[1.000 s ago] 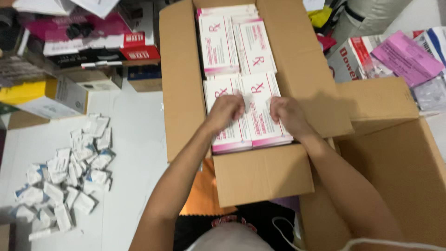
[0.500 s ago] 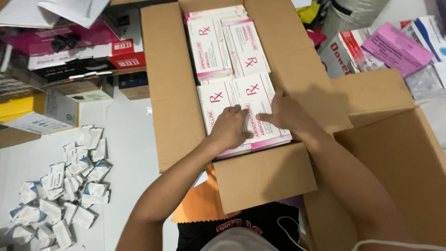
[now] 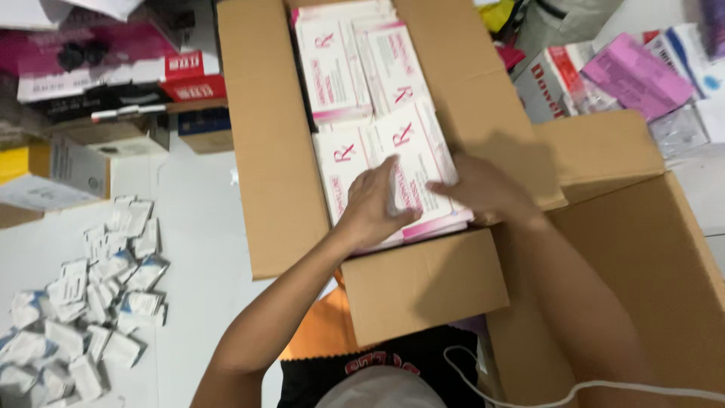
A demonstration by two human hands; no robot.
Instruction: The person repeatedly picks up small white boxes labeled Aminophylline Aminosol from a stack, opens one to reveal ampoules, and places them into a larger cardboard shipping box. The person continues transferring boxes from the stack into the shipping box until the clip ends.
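An open brown cardboard carton [image 3: 264, 151] holds several flat white-and-pink boxes packed in rows. My left hand [image 3: 374, 204] lies palm down on the near pink-and-white boxes [image 3: 400, 140], fingers spread. Beside it, my right hand [image 3: 483, 189] rests on the right edge of the same near boxes, fingers curled against their side. More of these white-and-pink boxes [image 3: 355, 64] fill the carton's far half. The near flap [image 3: 423, 283] of the carton hangs toward me.
A second open cardboard carton [image 3: 642, 249] stands at the right. A heap of several small white sachets [image 3: 83, 295] lies on the pale floor at left. Stacked boxes [image 3: 106, 68] sit at the back left, assorted packets [image 3: 634, 75] at the back right.
Both hands have shifted a little along the near boxes, the left sliding further onto their top. The view has moved in closer to the carton.
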